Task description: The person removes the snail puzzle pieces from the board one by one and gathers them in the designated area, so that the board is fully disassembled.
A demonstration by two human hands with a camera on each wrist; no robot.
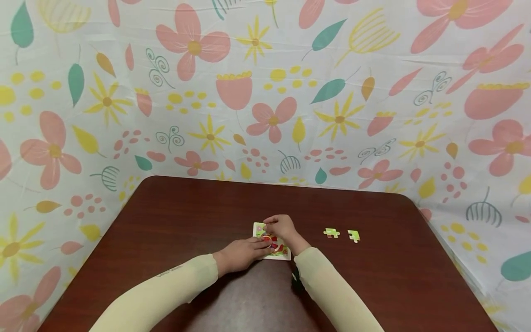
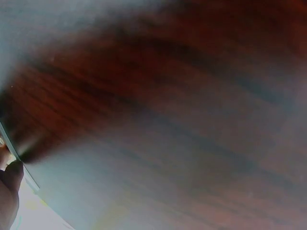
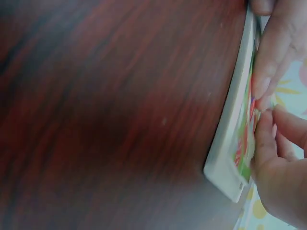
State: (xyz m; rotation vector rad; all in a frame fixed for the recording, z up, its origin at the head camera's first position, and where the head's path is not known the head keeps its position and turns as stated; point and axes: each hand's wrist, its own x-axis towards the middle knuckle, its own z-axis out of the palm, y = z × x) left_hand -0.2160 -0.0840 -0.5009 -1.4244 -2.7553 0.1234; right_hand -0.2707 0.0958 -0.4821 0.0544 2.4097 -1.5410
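Observation:
A small jigsaw puzzle point(image 1: 283, 253) in a white-edged tray lies on the table, with a red and green picture partly covered by both hands. My left hand point(image 1: 242, 253) rests across its left side, fingers straight and pressing on the picture. Over the upper part, my right hand point(image 1: 282, 227) has thumb and fingertips brought together, pinching a puzzle piece that the fingers mostly hide. From the right wrist view, the tray's pale edge point(image 3: 230, 120) runs beside the right hand point(image 3: 283, 167), whose fingertips meet close to the left fingers point(image 3: 268, 62). The left wrist view catches only the left thumb point(image 2: 10, 184) at the tray edge.
Two loose green puzzle pieces, one point(image 1: 331, 233) nearer and one point(image 1: 354, 235) farther right, lie apart on the dark wooden table point(image 1: 199, 207). A flower-patterned cloth point(image 1: 265, 152) hangs behind the table and along its sides.

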